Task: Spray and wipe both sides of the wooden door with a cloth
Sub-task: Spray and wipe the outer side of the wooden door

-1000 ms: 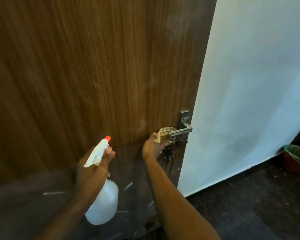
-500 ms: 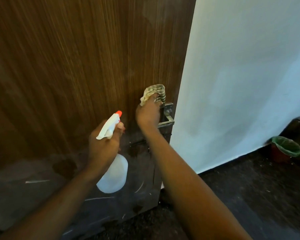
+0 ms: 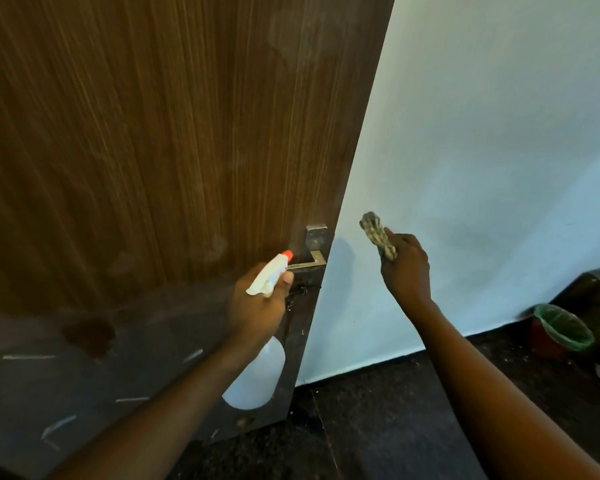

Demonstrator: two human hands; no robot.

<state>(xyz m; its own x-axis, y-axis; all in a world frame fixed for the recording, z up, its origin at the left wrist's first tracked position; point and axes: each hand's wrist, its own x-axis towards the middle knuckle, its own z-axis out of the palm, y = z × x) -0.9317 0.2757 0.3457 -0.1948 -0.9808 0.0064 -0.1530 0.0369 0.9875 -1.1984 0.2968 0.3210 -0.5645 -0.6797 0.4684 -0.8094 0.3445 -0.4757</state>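
Note:
The brown wooden door [image 3: 160, 140] fills the left and middle of the view, with a dark glossy panel along its bottom and a metal lever handle [image 3: 314, 249] near its right edge. My left hand [image 3: 257, 306] grips a white spray bottle [image 3: 257, 372] by the neck; its orange-tipped nozzle points at the handle. My right hand [image 3: 404, 268] holds a bunched, patterned cloth [image 3: 378, 233] in the air to the right of the door edge, in front of the wall and apart from the door.
A pale wall [image 3: 482, 150] runs to the right of the door. A small bin with a green liner [image 3: 561, 329] stands on the dark speckled floor [image 3: 378, 427] at the right, beside a dark piece of furniture [image 3: 593, 299].
My right hand has lifted the cloth off the door by the handle and moved it right, clear of the door edge. My left hand with the bottle has moved closer to the handle.

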